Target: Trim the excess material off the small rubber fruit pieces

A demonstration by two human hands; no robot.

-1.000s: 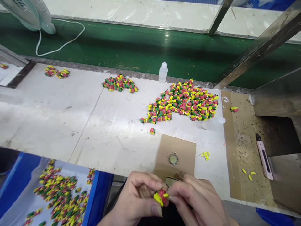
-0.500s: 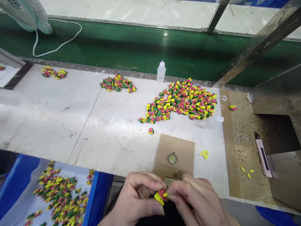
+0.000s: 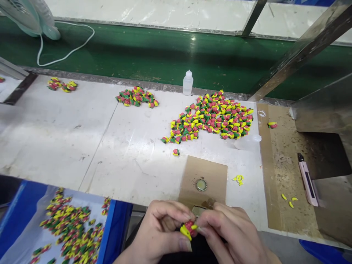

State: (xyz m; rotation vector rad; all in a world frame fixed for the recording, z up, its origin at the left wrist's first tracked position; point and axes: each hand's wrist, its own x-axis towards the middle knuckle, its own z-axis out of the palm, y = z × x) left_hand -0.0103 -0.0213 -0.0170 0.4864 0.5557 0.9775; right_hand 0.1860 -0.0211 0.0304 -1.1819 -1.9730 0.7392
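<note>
Above the table's front edge, my left hand [image 3: 165, 231] pinches a small pink, yellow and green-black fruit figurine [image 3: 189, 228] between thumb and fingers. From the other side, my right hand [image 3: 231, 231] has its thumb and index finger closed at a tiny yellow banana piece [image 3: 194, 227] that touches the figurine's pink bumpy part. Just beyond my hands lies a cardboard sheet [image 3: 189, 176], bearing a small round dish with a beaded rim [image 3: 201, 184]. To its right is a little group of loose yellow banana pieces [image 3: 238, 179].
A large pile of figurines [image 3: 214, 115] covers the table's back right, with a smaller pile [image 3: 137, 97] leftward. A white squeeze bottle [image 3: 188, 83] stands behind. A pink cutter [image 3: 307, 179] lies right. Lower left, a blue bin [image 3: 108, 231] holds more figurines.
My hands and the figurine keep almost the same pose. The view has shifted very slightly; nothing on the table has visibly moved.
</note>
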